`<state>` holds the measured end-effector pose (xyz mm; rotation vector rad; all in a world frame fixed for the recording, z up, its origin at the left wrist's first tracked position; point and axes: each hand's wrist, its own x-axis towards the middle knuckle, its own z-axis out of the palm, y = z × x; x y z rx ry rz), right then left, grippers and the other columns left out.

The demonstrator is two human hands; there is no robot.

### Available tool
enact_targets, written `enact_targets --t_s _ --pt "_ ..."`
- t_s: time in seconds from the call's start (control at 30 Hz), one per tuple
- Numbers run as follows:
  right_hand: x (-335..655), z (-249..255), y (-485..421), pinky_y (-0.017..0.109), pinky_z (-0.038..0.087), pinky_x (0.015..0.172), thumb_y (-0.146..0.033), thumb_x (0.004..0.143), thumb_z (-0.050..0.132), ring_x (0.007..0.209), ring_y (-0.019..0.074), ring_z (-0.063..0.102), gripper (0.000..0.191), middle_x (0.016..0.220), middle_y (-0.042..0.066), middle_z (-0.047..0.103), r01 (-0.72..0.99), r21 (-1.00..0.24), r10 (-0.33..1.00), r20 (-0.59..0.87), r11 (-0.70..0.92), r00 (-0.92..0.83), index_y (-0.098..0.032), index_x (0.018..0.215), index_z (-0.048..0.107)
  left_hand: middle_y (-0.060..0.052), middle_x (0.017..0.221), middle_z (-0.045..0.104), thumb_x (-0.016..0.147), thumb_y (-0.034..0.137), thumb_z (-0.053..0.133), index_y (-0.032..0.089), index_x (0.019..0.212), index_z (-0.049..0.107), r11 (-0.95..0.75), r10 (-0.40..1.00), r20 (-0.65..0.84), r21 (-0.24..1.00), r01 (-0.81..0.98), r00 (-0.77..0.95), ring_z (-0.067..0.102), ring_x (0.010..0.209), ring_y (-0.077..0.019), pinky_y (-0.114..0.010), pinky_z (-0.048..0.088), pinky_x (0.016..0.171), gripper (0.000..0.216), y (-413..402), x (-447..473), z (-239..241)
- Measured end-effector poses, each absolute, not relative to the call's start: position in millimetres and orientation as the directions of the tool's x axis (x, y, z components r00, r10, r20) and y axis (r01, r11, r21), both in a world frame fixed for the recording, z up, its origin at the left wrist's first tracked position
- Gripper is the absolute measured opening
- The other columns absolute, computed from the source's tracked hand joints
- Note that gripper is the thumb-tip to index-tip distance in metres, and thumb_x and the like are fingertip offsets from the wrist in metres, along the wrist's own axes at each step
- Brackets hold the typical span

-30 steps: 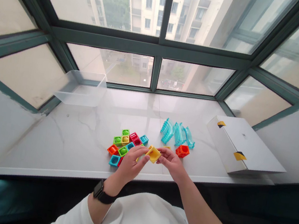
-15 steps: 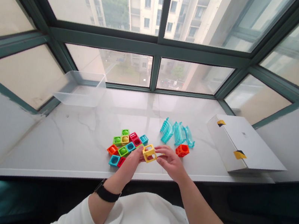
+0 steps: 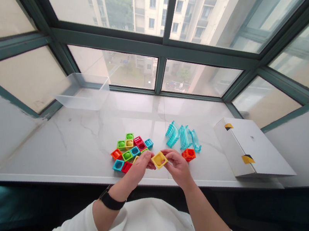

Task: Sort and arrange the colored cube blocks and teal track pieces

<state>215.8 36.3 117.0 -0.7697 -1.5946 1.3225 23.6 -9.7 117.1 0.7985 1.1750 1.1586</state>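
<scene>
A yellow hollow cube block (image 3: 159, 159) is pinched between my left hand (image 3: 138, 167) and my right hand (image 3: 177, 166), just above the marble sill near its front edge. Both hands have fingers closed on the block's sides. To the left of my left hand lies a cluster of several coloured cube blocks (image 3: 130, 149) in green, red, blue and orange. One orange cube (image 3: 188, 154) stands alone just right of my right hand. Behind it lie turquoise curved track pieces (image 3: 183, 136).
A clear plastic bin (image 3: 83, 91) stands at the back left of the marble sill (image 3: 85, 143). A white cardboard box (image 3: 250, 148) lies at the right. Window frames and glass enclose the sill on three sides.
The yellow block has been turned in my fingers, from showing its frame edges to showing an open face upward. Both hands stayed in about the same place.
</scene>
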Motion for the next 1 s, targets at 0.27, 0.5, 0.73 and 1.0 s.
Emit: enact_targets --t_s 0.27,0.5,0.73,1.0 --pt "217 108 38 0.04 0.063 0.093 -0.039 0.091 0.079 0.107 0.0243 0.072 0.019 0.112 0.008 0.069 -0.075 -0.973 0.927 0.23 0.217 -0.297 -0.023 0.09 0.067 -0.007 0.11 0.071 0.092 0.058 0.072 0.021 0.111 0.07 0.113 0.992 -0.099 0.975 -0.19 0.082 0.069 0.1 -0.0222 -0.037 0.058 0.091 0.042 -12 21 115" --pt "223 117 38 0.039 0.063 0.091 -0.038 0.092 0.077 0.106 0.0245 0.072 0.018 0.111 0.009 0.071 -0.009 -0.96 0.896 0.266 0.281 -0.356 -0.023 0.088 0.067 -0.008 0.103 0.069 0.095 0.055 0.07 0.019 0.097 0.076 0.01 0.996 -0.006 0.999 -0.04 0.087 0.065 0.098 -0.0219 -0.034 0.055 0.088 0.037 -8 19 111" --pt "244 139 41 0.048 0.053 0.111 -0.032 0.094 0.075 0.123 0.0266 0.067 0.008 0.126 0.01 0.072 0.215 -0.894 0.784 0.204 0.394 -0.586 -0.024 0.096 0.073 -0.003 0.085 0.067 0.096 0.059 0.064 0.018 0.09 0.07 0.073 0.996 -0.076 0.995 0.065 0.045 0.061 0.081 -0.0179 -0.029 0.049 0.076 0.042 -9 16 117" --pt "253 141 32 0.044 0.06 0.104 -0.024 0.089 0.077 0.111 0.0219 0.071 0.045 0.125 0.006 0.068 0.211 -0.951 0.753 0.035 0.227 -0.657 -0.028 0.131 0.062 -0.002 0.082 0.066 0.101 0.052 0.057 0.019 0.086 0.069 0.003 0.99 -0.039 0.966 0.257 0.135 0.062 0.08 -0.0184 -0.031 0.049 0.075 0.038 -9 26 122"
